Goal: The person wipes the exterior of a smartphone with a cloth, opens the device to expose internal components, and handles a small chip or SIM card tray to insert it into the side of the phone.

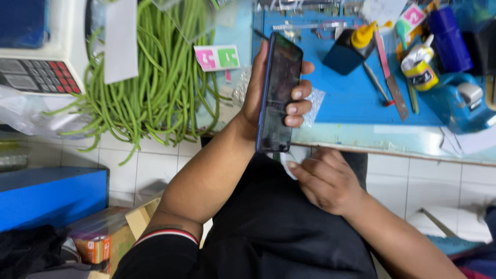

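head view: seated person, looking down at both hands over the lap
phone (278, 93): dark slab with a blue edge, upright, screen dark, held above the lap in front of the blue table's (351, 103) near edge
left hand (268, 90): wraps the phone from behind, thumb on the left edge, fingertips (295, 107) curled over the right edge onto the glass
right hand (328, 181): low by the lap, fingers loosely curled together on a white scrap; whether it pinches the scrap, cannot tell
handling: likely light, rigid, smooth glass so slippery, fragile if dropped; best held by the two long edges, as now, not by the face
bubble wrap (314, 103): small piece just behind the fingertips, on the table
table stuff: dark bottle with yellow nozzle (351, 49), white glue bottle (419, 64), blue tape dispenser (460, 101), ruler (388, 72)
left side: pile of long green beans (165, 88), scale with keypad (41, 57), well apart from the phone
floor: white tiles (155, 170), cardboard box (124, 230)
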